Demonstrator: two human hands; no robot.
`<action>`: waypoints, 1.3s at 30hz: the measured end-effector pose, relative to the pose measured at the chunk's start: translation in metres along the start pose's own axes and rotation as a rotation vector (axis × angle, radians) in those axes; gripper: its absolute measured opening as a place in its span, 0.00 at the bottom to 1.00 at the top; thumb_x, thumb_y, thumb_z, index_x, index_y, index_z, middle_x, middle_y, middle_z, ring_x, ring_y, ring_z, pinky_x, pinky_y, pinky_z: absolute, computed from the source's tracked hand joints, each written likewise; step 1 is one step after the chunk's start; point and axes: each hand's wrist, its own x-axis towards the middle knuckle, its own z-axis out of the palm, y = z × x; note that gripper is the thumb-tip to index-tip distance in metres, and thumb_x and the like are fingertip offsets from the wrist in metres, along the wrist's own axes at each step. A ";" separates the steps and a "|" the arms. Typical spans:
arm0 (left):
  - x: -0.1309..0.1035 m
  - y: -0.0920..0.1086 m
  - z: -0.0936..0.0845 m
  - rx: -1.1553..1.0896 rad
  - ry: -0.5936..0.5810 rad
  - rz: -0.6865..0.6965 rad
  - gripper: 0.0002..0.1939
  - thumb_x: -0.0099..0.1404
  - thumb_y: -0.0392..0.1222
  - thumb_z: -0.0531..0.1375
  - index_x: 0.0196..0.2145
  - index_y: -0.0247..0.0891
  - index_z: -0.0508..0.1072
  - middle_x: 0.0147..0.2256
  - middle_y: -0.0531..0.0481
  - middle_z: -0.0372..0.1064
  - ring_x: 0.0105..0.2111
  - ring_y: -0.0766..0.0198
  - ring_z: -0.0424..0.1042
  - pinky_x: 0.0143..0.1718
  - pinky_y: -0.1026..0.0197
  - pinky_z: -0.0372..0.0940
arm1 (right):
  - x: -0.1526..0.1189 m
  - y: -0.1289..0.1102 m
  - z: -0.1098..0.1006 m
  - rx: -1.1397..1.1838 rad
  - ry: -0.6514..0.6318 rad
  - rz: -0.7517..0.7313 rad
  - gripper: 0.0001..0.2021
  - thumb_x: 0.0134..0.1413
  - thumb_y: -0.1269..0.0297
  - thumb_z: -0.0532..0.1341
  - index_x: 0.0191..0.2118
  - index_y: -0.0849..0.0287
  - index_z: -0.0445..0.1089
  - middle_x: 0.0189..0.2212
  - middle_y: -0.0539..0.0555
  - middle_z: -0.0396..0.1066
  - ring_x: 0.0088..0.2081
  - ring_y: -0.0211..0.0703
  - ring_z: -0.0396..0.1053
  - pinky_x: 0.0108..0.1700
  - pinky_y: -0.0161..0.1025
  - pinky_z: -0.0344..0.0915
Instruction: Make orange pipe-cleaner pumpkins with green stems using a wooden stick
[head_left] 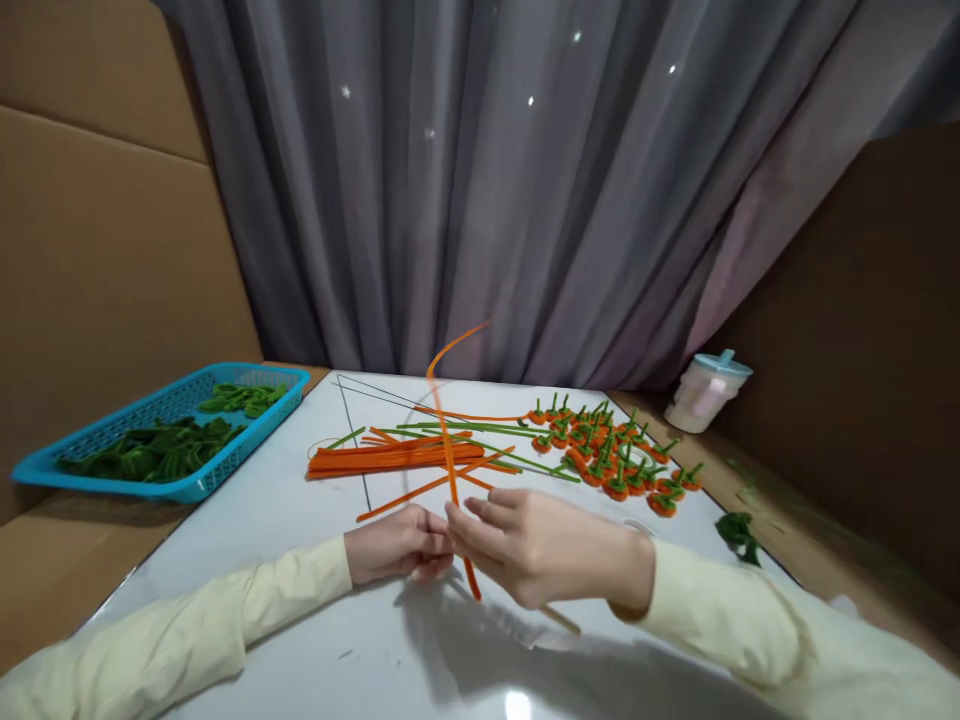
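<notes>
An orange pipe cleaner stands up from between my hands, its top bending to the right and blurred. My left hand is closed, its fingertips pinching the stem from the left. From the other side my right hand grips it with thumb and fingers. Its lower end pokes out below the fingers. Under my right hand a thin beige stick-like thing partly shows; what it is I cannot tell. Just beyond lie a bundle of orange pipe cleaners and several loose green pipe cleaners.
Several small orange shapes with green stems crowd the table's right side. A blue basket with green pieces stands at left. Dark green pieces lie at the right edge, near a lidded cup. Cardboard walls flank the white table.
</notes>
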 end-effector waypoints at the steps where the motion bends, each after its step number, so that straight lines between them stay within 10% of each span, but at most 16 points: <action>1: 0.000 -0.003 -0.001 -0.048 -0.015 -0.015 0.16 0.49 0.48 0.66 0.27 0.30 0.73 0.18 0.52 0.64 0.15 0.74 0.57 0.16 0.69 0.49 | -0.003 -0.005 0.018 -0.027 -0.003 -0.056 0.13 0.59 0.74 0.50 0.37 0.71 0.71 0.39 0.64 0.70 0.30 0.42 0.67 0.27 0.39 0.62; 6: 0.000 -0.006 -0.004 -0.186 -0.063 -0.066 0.11 0.49 0.40 0.66 0.28 0.28 0.76 0.26 0.45 0.72 0.23 0.70 0.68 0.27 0.68 0.61 | -0.013 -0.011 0.062 0.045 0.014 -0.017 0.13 0.61 0.75 0.48 0.38 0.70 0.70 0.40 0.66 0.68 0.42 0.47 0.67 0.33 0.39 0.65; 10: -0.001 -0.002 -0.003 -0.269 -0.051 -0.049 0.09 0.50 0.38 0.66 0.29 0.29 0.77 0.27 0.46 0.73 0.26 0.69 0.70 0.32 0.68 0.62 | -0.011 -0.016 0.059 0.133 -0.030 0.172 0.14 0.60 0.74 0.50 0.48 0.72 0.65 0.47 0.68 0.65 0.42 0.49 0.68 0.36 0.41 0.66; 16: -0.001 -0.002 -0.003 -0.319 0.000 -0.036 0.08 0.53 0.36 0.64 0.32 0.30 0.77 0.30 0.45 0.73 0.32 0.67 0.71 0.34 0.68 0.62 | -0.012 -0.032 0.062 0.363 -0.186 0.511 0.19 0.57 0.76 0.53 0.54 0.62 0.60 0.31 0.54 0.68 0.30 0.43 0.67 0.32 0.39 0.65; 32: -0.004 0.000 0.010 -0.082 0.211 0.005 0.21 0.61 0.53 0.58 0.26 0.29 0.71 0.21 0.46 0.71 0.21 0.68 0.70 0.21 0.70 0.62 | -0.013 -0.048 0.088 0.259 -0.019 0.395 0.19 0.61 0.72 0.45 0.57 0.75 0.50 0.41 0.65 0.66 0.38 0.49 0.64 0.32 0.42 0.66; 39: -0.002 -0.003 0.009 0.041 0.450 0.055 0.19 0.57 0.54 0.60 0.25 0.33 0.65 0.19 0.52 0.67 0.17 0.66 0.71 0.12 0.71 0.58 | -0.014 -0.051 0.087 0.580 -0.034 0.607 0.25 0.47 0.77 0.53 0.53 0.65 0.53 0.35 0.58 0.68 0.36 0.47 0.65 0.33 0.39 0.62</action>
